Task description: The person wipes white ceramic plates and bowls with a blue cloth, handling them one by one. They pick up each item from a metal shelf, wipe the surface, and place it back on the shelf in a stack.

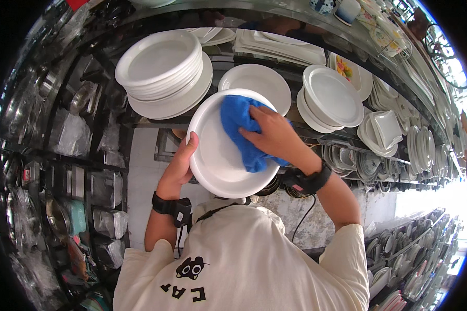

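My left hand [182, 161] grips the left rim of a round white plate [218, 155], thumb on the upper face and the other fingers hidden behind it. The plate is held up in front of my chest, tilted towards me. My right hand [270, 132] presses a crumpled blue cloth [239, 124] onto the right half of the plate's face. Part of the cloth hangs over the plate's right rim. Just beyond, another round white plate [257, 83] lies on the shelf, partly covered by the held one.
A tall stack of white plates [161, 62] stands on the shelf at left, a shorter stack [332, 95] at right. Rectangular white dishes [276, 48] lie behind. A glass shelf [257, 17] runs above. Racks of wrapped metalware [72, 132] line the left side. A cable [304, 219] hangs below my right wrist.
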### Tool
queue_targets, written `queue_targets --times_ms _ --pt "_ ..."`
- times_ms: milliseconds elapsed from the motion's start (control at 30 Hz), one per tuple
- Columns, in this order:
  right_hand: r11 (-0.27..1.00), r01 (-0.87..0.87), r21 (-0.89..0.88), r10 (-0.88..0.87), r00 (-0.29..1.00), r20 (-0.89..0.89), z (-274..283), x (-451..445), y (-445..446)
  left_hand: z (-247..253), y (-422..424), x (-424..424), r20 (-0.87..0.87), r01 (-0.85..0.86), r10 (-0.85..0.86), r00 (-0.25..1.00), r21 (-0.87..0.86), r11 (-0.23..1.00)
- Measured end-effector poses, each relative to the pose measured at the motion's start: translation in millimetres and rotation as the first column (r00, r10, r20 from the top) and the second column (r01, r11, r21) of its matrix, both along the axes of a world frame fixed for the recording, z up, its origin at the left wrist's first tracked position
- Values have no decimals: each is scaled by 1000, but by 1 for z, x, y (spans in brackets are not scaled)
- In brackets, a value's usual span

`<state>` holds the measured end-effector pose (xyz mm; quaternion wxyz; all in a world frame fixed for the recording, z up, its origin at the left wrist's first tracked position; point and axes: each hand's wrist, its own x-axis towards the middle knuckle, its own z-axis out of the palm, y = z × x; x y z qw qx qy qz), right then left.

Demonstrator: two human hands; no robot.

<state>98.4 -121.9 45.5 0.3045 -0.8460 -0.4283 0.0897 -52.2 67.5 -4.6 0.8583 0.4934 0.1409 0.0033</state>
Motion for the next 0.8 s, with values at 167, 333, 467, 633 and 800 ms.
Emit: queue_targets --times_ms 167,333,467,633,800 --pt "899 -350 262 326 936 130 -20 -25 21 -12 5 7 -19 -54 52 998 -127 990" --pt "937 -348 -29 345 936 -64 -5 -44 -15 -7 8 3 53 -138 140 989 -38 990" --pt "968 -60 -244 100 983 156 4 -24 -38 1 12 -7 37 -82 81 996 21 996" --pt "999 31 -22 -27 991 134 1 1 -5 -5 3 -4 -69 17 -15 997 21 1000" --pt "943 -285 172 277 958 74 -16 -20 17 -11 0 2 -24 8 -10 1000 -86 996"
